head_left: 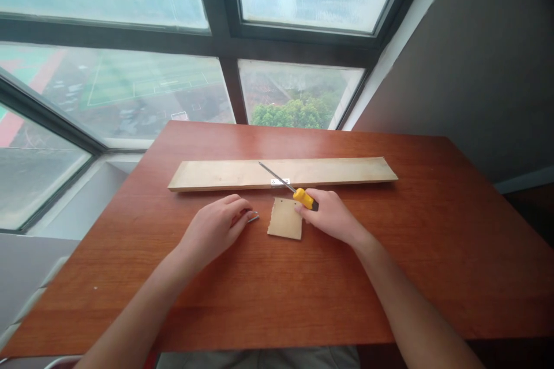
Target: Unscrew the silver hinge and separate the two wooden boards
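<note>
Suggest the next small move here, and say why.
Probably slide the small, squarish, pale wooden piece up to the silver metal plate on the long, pale wooden board: its edge with two dark spots faces the plate across a gap. The right hand holds a yellow and black screwdriver; the left hand, a small silvery metal piece.

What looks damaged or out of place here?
The small board: its left edge looks ragged, while its right edge runs straight. Also a pale speck on the table, toward its near left corner; too small to identify. Nothing looks spilled.
</note>
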The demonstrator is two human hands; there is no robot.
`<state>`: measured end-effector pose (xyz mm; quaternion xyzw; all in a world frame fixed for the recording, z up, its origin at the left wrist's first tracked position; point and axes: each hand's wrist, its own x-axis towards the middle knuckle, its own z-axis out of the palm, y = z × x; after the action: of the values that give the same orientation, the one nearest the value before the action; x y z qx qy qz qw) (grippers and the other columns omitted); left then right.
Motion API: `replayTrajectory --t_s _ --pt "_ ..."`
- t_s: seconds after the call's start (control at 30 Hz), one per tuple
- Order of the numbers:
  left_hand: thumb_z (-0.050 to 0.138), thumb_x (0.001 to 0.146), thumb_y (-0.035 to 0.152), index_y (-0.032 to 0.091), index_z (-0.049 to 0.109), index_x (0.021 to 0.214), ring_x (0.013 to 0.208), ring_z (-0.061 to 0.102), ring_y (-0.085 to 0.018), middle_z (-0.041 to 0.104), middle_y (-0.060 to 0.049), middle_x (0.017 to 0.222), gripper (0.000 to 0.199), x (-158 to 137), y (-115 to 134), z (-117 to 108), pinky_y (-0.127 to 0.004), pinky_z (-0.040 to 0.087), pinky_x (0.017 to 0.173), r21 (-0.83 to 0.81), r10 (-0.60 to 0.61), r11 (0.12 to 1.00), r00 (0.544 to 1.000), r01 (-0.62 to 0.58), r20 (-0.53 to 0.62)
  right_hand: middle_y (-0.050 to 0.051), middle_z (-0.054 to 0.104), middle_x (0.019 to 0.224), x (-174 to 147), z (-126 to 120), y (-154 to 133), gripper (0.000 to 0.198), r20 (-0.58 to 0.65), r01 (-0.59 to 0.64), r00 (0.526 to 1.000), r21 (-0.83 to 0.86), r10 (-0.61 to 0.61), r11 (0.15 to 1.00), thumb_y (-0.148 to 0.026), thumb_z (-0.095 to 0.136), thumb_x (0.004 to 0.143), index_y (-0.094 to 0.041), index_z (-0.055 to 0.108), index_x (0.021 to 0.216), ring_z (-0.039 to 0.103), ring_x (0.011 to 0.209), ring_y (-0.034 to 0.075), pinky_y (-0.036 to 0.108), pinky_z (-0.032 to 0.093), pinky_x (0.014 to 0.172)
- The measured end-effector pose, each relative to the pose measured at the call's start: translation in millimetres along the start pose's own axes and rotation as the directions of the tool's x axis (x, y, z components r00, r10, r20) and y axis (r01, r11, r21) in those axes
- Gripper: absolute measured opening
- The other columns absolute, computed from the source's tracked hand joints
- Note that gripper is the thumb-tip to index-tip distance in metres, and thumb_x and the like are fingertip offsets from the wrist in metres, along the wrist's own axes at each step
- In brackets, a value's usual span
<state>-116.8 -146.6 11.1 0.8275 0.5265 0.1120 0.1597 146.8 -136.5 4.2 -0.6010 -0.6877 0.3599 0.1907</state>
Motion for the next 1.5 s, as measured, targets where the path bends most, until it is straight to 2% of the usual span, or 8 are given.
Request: replayTrajectory --t_s 0.17,0.4,0.53,0.67,1.17,1.27,1.37,1.5 --pt "0.042 0.097 0.038 0.022 0.064 0.094 0.081 0.06 -0.017 0.061 -0.004 0.096 0.027 -9 -2 10 -0.027 0.044 0.068 0.015 0.012 1.0 1.0 -0.012 -0.029 -0.003 0.06 0.064 0 -2 1 0.02 -0.045 0.013 0.999 0.019 -0.012 1.0 -0.037 0.061 0.083 -0.021 0.055 0.073 0.053 0.06 0.014 0.027 0.036 0.059" --pt "0.046 0.095 0.036 0.023 0.063 0.101 0.095 0.058 -0.021 0.059 -0.006 0.105 0.022 -16 -2 11 -0.033 0.049 0.08 0.017 0.06 0.998 0.997 -0.059 -0.046 -0.002 0.06 0.065 0 -3 3 0.02 -0.055 0.003 0.998 0.144 0.005 0.99 -0.04 0.06 0.081 -0.022 0.055 0.074 0.053 0.056 0.014 0.027 0.037 0.055" --pt "0.048 0.094 0.035 0.023 0.063 0.104 0.097 0.058 -0.022 0.059 -0.007 0.108 0.022 -18 -2 11 -0.035 0.05 0.083 0.014 0.074 0.997 0.997 -0.073 -0.032 -0.003 0.057 0.061 -2 -5 5 0.023 0.006 -0.029 1.0 0.283 0.029 0.959 -0.044 0.058 0.083 -0.022 0.053 0.079 0.053 0.05 0.013 0.025 0.042 0.048" --pt "0.045 0.095 0.034 0.022 0.062 0.105 0.097 0.058 -0.021 0.059 -0.007 0.108 0.022 -19 -3 13 -0.035 0.05 0.083 0.02 0.088 0.996 0.996 -0.088 -0.008 -0.004 0.054 0.061 -3 -6 6 0.023 0.006 -0.047 0.999 0.368 0.049 0.928 -0.044 0.058 0.084 -0.022 0.051 0.081 0.051 0.05 0.012 0.024 0.042 0.046" --pt "0.043 0.096 0.032 0.021 0.062 0.102 0.089 0.06 -0.019 0.06 -0.007 0.102 0.023 -15 -1 12 -0.032 0.049 0.079 -0.015 0.127 0.992 0.992 -0.127 -0.015 -0.004 0.054 0.061 -2 -7 7 0.025 -0.043 -0.021 0.998 0.431 0.044 0.902 -0.044 0.063 0.081 -0.021 0.055 0.08 0.05 0.049 0.011 0.025 0.04 0.046" --pt "0.043 0.097 0.032 0.02 0.062 0.101 0.089 0.059 -0.02 0.059 -0.007 0.103 0.023 -9 2 6 -0.033 0.049 0.078 0.01 0.126 0.992 0.992 -0.126 -0.022 -0.005 0.05 0.06 -3 -9 5 0.027 -0.094 0.025 0.995 0.47 0.022 0.882 -0.047 0.062 0.083 -0.021 0.054 0.08 0.047 0.049 0.01 0.024 0.038 0.049" --pt "0.041 0.097 0.029 0.018 0.061 0.1 0.093 0.058 -0.023 0.06 -0.009 0.102 0.023 7 5 -4 -0.037 0.049 0.08 0.133 0.149 0.982 0.985 -0.137 -0.082 -0.003 0.052 0.066 -4 -13 4 0.027 -0.141 0.082 0.99 0.532 -0.007 0.843 -0.048 0.051 0.089 -0.021 0.055 0.085 0.047 0.052 0.01 0.025 0.038 0.051" --pt "0.045 0.094 0.026 0.017 0.062 0.104 0.094 0.058 -0.023 0.06 -0.01 0.106 0.021 39 2 -16 -0.039 0.049 0.082 0.169 0.196 0.971 0.968 -0.169 -0.155 -0.001 0.055 0.07 -5 -20 7 0.026 -0.22 0.152 0.975 0.604 -0.019 0.783 -0.037 0.037 0.093 -0.021 0.057 0.098 0.047 0.055 0.012 0.027 0.038 0.053"
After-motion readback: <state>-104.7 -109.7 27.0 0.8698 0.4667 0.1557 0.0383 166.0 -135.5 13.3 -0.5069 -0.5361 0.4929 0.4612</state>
